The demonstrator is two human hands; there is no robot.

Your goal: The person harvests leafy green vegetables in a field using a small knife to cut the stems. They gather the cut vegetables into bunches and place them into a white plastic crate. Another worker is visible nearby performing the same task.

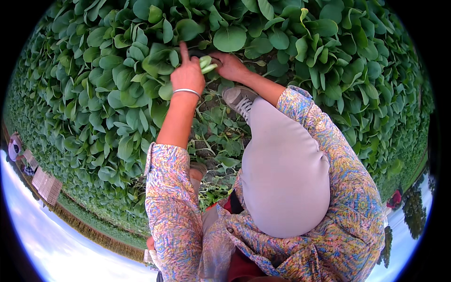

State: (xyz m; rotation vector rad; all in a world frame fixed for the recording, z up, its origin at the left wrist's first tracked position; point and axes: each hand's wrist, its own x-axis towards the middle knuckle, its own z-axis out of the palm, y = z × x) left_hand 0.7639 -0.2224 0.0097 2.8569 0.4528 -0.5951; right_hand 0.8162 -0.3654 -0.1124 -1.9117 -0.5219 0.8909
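My left hand [188, 74], with a bangle at its wrist, grips a leafy green plant [158, 61]; its index finger points forward. Pale green stalk ends [208, 65] stick out on the thumb side, facing my other hand. My right hand [230, 67] has its fingers curled around a dark curved tool [215, 61], close beside those stalks. Motion blur and leaves hide most of the tool, so its exact kind cannot be told. Broad round leaves [229, 38] of the standing crop lie just beyond both hands.
Dense leafy greens [116, 77] grow on both sides and ahead. Loose leaves and stems [218, 141] litter the soil between my feet. My shoe [239, 98] stands just below my right hand. Far off are stacked crates [47, 185], a person [15, 146] at left and another person [394, 199] at right.
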